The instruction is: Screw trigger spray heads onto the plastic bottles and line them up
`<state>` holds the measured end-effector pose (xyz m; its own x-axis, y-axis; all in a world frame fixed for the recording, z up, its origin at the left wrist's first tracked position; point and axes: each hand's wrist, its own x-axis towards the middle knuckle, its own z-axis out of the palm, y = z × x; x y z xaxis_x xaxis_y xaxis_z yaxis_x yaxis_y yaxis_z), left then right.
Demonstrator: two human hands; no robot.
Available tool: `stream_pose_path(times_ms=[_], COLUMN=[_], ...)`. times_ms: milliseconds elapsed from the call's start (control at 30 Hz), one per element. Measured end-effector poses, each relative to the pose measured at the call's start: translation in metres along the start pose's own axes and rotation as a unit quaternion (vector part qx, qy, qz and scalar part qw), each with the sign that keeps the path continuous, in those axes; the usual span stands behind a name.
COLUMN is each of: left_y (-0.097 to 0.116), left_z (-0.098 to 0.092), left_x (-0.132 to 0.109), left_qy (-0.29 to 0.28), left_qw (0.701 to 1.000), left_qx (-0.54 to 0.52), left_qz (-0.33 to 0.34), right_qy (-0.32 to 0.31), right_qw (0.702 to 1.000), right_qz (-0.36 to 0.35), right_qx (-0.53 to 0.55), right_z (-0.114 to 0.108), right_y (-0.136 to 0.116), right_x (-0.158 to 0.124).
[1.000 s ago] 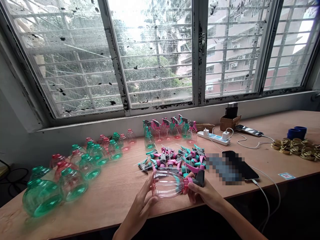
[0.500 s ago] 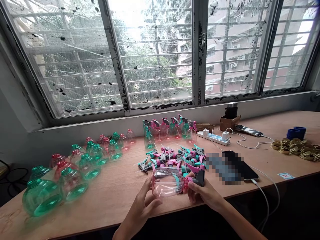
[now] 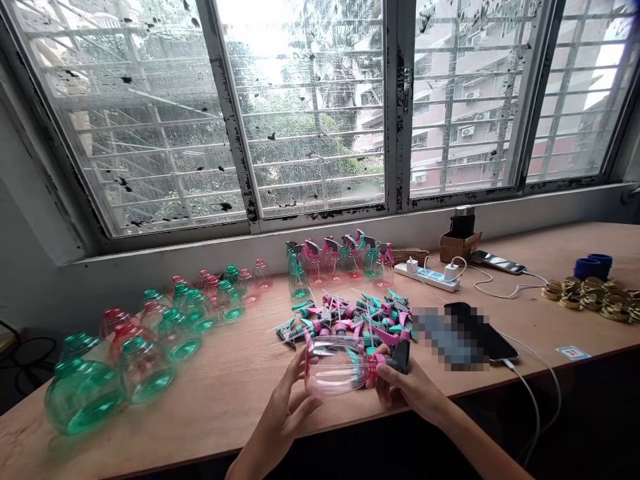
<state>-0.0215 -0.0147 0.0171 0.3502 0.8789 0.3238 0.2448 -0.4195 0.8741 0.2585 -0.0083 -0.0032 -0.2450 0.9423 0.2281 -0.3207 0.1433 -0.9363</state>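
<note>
I hold a clear pink spray bottle (image 3: 335, 365) lying sideways just above the table's near edge. My left hand (image 3: 293, 400) cups the bottle's base, fingers wrapped round it. My right hand (image 3: 407, 387) grips the neck end, where a pink collar and a grey trigger head (image 3: 397, 357) sit. Right behind the bottle lies a pile of loose pink, teal and grey trigger heads (image 3: 350, 317) with thin dip tubes.
Several empty green and pink bottles (image 3: 145, 333) stand at the left of the wooden table (image 3: 235, 380). Assembled spray bottles (image 3: 340, 260) line the window sill side. A power strip (image 3: 433, 275), phones (image 3: 480, 330) on cables, a small box (image 3: 460, 241) and gold caps (image 3: 595, 297) lie to the right.
My left hand shifted its fingers on the bottle's base, opening a little then wrapping again. The bottle has turned slightly in my hands. My right hand stays put.
</note>
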Motion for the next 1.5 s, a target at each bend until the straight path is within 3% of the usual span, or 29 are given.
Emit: stream_pose_path(times_ms=[167,367,700,900,1267,1500], left_y=[0.0026,0.0034,0.0006,0.002,-0.0009,-0.0039], left_z=[-0.0033,-0.0003,-0.0038,0.0001,-0.0035,-0.0003], left_x=[0.004,0.0015,0.0042,0.0015,0.0028,0.0022], left_qy=[-0.012,0.0,-0.014,-0.01,-0.025,-0.017], left_qw=[0.998,1.0,0.998,1.0,0.995,0.999], left_qx=[0.047,0.007,0.052,0.012,0.09,0.041], left_qz=[0.04,0.003,0.03,0.006,0.032,0.027], right_qy=[0.006,0.006,0.01,0.0,0.009,0.0], right_qw=[1.0,1.0,1.0,1.0,1.0,1.0], right_qz=[0.0,-0.001,0.004,-0.002,0.002,-0.001], right_qx=[0.003,0.002,0.002,0.007,0.009,0.007], right_z=[-0.0002,-0.0016,-0.0017,-0.0016,-0.0001,-0.0012], right_y=[0.0002,0.0016,0.0028,0.0026,0.0009,0.0025], right_x=[-0.0003,0.0004,0.0015,0.0007,0.0009,0.0])
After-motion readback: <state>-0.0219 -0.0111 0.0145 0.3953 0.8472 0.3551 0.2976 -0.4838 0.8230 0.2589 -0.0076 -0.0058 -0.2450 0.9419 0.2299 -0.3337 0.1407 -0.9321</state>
